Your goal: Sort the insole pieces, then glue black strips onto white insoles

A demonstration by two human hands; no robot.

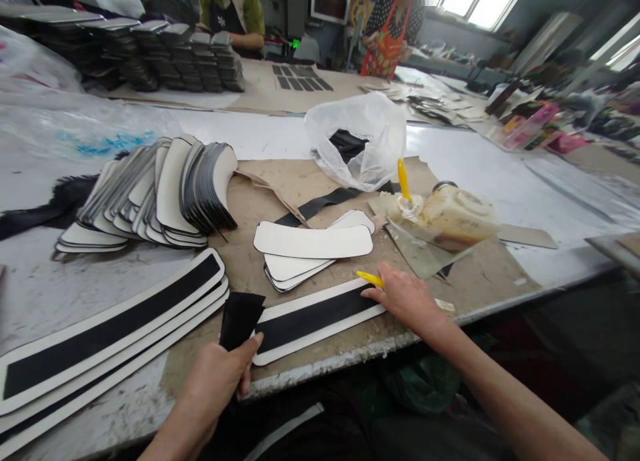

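My left hand [220, 374] is closed on a small black piece [240, 318] at the near table edge, its thumb on the left end of a long white strip with a black centre [310, 318]. My right hand [405, 298] is closed on a yellow-handled tool [370, 278] and rests on the strip's right end. Behind the strip lies a small pile of white curved pieces [313, 244]. A glue pot [450, 218] with a yellow brush [403, 179] stands just beyond my right hand.
Similar long strips [110, 331] lie stacked at the left. A fanned pile of white pieces [160, 194] sits behind them, and a plastic bag [357, 141] behind the work mat. Dark stacks [165, 54] line the far table, where two people stand.
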